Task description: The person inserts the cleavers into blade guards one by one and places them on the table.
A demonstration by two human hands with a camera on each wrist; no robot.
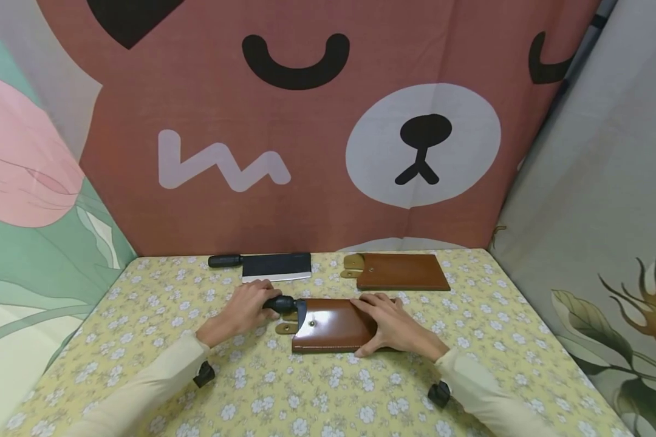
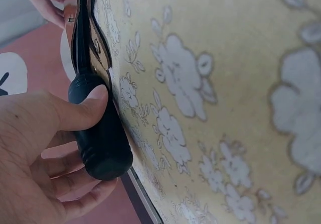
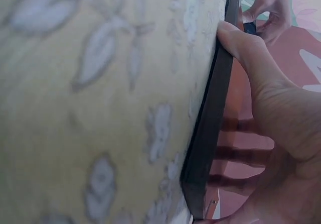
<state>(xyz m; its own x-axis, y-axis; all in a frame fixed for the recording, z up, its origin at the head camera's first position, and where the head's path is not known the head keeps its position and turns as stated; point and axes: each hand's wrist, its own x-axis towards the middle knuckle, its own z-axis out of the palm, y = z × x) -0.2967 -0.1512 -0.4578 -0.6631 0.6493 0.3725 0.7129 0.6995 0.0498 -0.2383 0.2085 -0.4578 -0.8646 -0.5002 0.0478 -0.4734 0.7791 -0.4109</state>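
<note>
A brown leather knife sheath point(image 1: 330, 331) lies on the table in front of me, with a cleaver's blade inside it. The cleaver's black handle point(image 1: 282, 303) sticks out at the sheath's left end. My left hand point(image 1: 246, 308) holds that handle, its thumb on top and its fingers around the far side in the left wrist view. Beside the handle, a tan snap strap point(image 1: 287, 328) points left from the sheath's mouth, unfastened. Spanning the right part of the sheath, my right hand point(image 1: 396, 328) grips it with the thumb at the near edge and fingers across the top.
A second cleaver point(image 1: 276, 267), unsheathed, lies at the back left with its black handle pointing left. Another brown sheath point(image 1: 404, 271) lies at the back right, tan straps to its left. A floral yellow cloth point(image 1: 328, 403) covers the table, and a bear-print curtain point(image 1: 317, 218) hangs behind.
</note>
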